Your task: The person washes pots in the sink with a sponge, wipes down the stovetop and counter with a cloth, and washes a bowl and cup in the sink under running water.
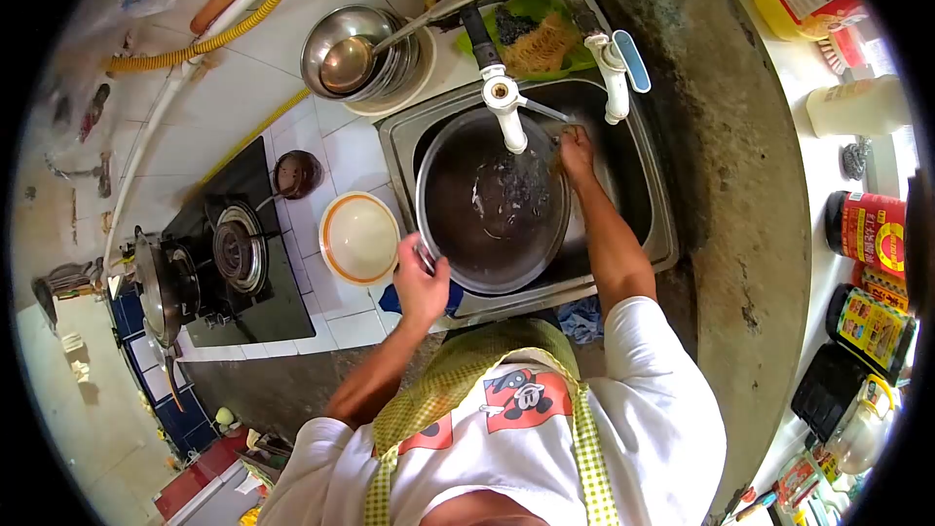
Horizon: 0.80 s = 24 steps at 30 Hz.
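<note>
A large dark wok [492, 205] sits tilted over the metal sink [654, 205], with some water in its bottom. Water runs into it from the white tap [506, 112]. My left hand [422, 282] is closed around the small handle at the wok's near left rim. At the far right rim, my right hand [577, 153] is closed on the wok's edge; its fingertips are partly hidden, so I cannot tell whether a handle lies under them. Left of the wok stands a cream bowl [359, 238] with an orange band.
A ladle [349, 64] rests in stacked metal bowls [323, 37] behind the sink. A green basin [575, 56] holds scrubbing pads. A second white tap [616, 88] hangs at right. The gas stove [258, 307] is left; bottles and jars [867, 234] line the right ledge.
</note>
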Available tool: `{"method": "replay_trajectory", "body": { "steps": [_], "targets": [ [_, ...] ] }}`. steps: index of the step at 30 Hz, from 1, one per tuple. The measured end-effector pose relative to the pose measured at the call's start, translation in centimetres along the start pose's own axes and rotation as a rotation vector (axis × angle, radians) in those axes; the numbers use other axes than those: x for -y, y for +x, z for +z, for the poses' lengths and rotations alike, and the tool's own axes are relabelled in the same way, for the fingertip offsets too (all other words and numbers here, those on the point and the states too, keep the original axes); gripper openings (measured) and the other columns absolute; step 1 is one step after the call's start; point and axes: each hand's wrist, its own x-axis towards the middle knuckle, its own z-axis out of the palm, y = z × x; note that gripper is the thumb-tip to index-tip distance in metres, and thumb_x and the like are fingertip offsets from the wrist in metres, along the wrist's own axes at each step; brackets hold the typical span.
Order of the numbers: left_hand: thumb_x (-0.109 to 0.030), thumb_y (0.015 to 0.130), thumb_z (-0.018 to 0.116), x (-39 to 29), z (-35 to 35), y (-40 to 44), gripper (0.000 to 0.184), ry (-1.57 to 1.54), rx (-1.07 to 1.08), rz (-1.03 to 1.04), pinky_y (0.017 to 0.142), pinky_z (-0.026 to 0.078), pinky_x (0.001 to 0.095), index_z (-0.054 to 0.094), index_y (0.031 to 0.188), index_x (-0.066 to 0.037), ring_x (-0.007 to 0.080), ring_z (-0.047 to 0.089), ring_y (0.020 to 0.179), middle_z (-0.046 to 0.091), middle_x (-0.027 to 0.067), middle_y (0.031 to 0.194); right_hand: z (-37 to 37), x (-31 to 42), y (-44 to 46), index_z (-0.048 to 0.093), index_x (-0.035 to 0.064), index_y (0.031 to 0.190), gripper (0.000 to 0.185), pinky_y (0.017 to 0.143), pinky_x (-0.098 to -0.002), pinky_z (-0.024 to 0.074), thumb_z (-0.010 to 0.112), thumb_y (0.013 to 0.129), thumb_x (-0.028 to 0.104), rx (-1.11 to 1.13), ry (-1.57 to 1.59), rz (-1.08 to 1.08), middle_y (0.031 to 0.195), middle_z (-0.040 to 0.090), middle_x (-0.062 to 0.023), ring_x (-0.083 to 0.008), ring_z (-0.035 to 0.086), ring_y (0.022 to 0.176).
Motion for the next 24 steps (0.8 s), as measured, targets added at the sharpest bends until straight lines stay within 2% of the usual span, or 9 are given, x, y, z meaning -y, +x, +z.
{"method": "replay_trajectory", "body": {
  "steps": [4,9,13,15,16,17,19,22,24],
  "targets": [
    [-0.007,0.072,0.063,2.8,1.1,-1.6,0.039,-0.057,0.046,-0.018,0.055,0.046,0.0257,0.040,0.104,-0.001,0.0113,0.054,0.058,0.059,0.0084,0.073,0.8,2.7,-0.4,0.049,0.0042,0.106,0.030,0.078,-0.0328,0.0404,0.047,0.079,0.015,-0.021,0.266,-0.065,0.090,0.057,-0.0091,-0.0226,0.053,0.086],
    [-0.024,0.074,0.066,0.1,0.4,1.3,0.072,-0.251,0.305,-0.555,0.042,0.048,0.0290,0.020,0.124,-0.001,0.0175,0.058,0.053,0.057,0.0137,0.071,0.2,5.5,-1.7,0.046,0.0013,0.107,0.035,0.079,-0.0386,0.0407,0.051,0.077,0.019,-0.024,0.068,-0.039,0.100,0.054,-0.0199,-0.0324,0.054,0.089],
    [-0.012,0.077,0.053,1.9,1.6,4.2,0.070,-0.144,0.591,-0.688,0.045,0.051,0.0403,0.009,0.131,-0.014,0.0279,0.059,0.054,0.052,0.0206,0.095,-0.9,6.2,-5.0,0.045,0.0067,0.110,0.041,0.077,-0.0459,0.0406,0.057,0.072,0.018,-0.142,-0.329,-0.553,0.099,0.052,-0.0224,-0.0400,0.051,0.083],
    [-0.007,0.074,0.051,2.2,2.1,3.8,0.053,-0.197,0.565,-0.725,0.042,0.051,0.0447,0.026,0.121,-0.009,0.0323,0.059,0.060,0.050,0.0180,0.099,-1.5,6.5,-7.1,0.050,0.0088,0.105,0.031,0.077,-0.0445,0.0413,0.055,0.075,0.014,0.026,-0.542,-0.986,0.105,0.050,-0.0190,-0.0377,0.051,0.087],
    [-0.005,0.074,0.051,2.7,2.5,3.8,0.053,-0.227,0.532,-0.738,0.043,0.051,0.0452,0.026,0.121,-0.009,0.0329,0.059,0.063,0.050,0.0176,0.099,-1.3,4.6,-7.3,0.061,0.0101,0.089,0.018,0.080,-0.0412,0.0419,0.057,0.074,0.018,0.167,-0.756,-0.822,0.105,0.051,-0.0120,-0.0312,0.047,0.099],
    [-0.004,0.073,0.050,3.2,2.8,3.9,0.053,-0.255,0.494,-0.744,0.044,0.051,0.0457,0.027,0.121,-0.010,0.0336,0.059,0.065,0.050,0.0173,0.099,-1.1,2.9,-7.3,0.061,0.0101,0.089,0.018,0.080,-0.0412,0.0419,0.057,0.074,0.018,0.172,-0.755,-0.823,0.105,0.051,-0.0120,-0.0312,0.047,0.099],
    [-0.002,0.073,0.049,4.0,3.3,3.7,0.051,-0.276,0.437,-0.721,0.044,0.052,0.0461,0.029,0.120,-0.006,0.0340,0.058,0.068,0.051,0.0170,0.097,-0.3,0.0,-8.1,0.062,0.0069,0.094,0.021,0.083,-0.0392,0.0413,0.049,0.079,0.015,0.627,-1.021,-0.363,0.115,0.047,-0.0133,-0.0322,0.049,0.101],
    [0.000,0.072,0.048,3.0,3.6,3.6,0.047,-0.342,0.385,-0.617,0.040,0.051,0.0392,0.035,0.117,0.001,0.0305,0.058,0.065,0.053,0.0172,0.093,0.3,-1.7,-13.3,0.061,0.0022,0.096,0.027,0.087,-0.0380,0.0401,0.046,0.081,0.019,0.779,-1.324,-0.604,0.114,0.049,-0.0178,-0.0335,0.050,0.101],
    [0.001,0.071,0.045,2.0,3.6,4.0,0.056,-0.300,0.392,-0.623,0.039,0.051,0.0375,0.028,0.124,-0.005,0.0322,0.058,0.069,0.051,0.0179,0.101,0.2,1.7,-16.8,0.063,0.0047,0.090,0.028,0.088,-0.0376,0.0393,0.043,0.078,0.020,1.098,-1.346,-0.404,0.105,0.057,-0.0157,-0.0255,0.051,0.103]
  ]
}}
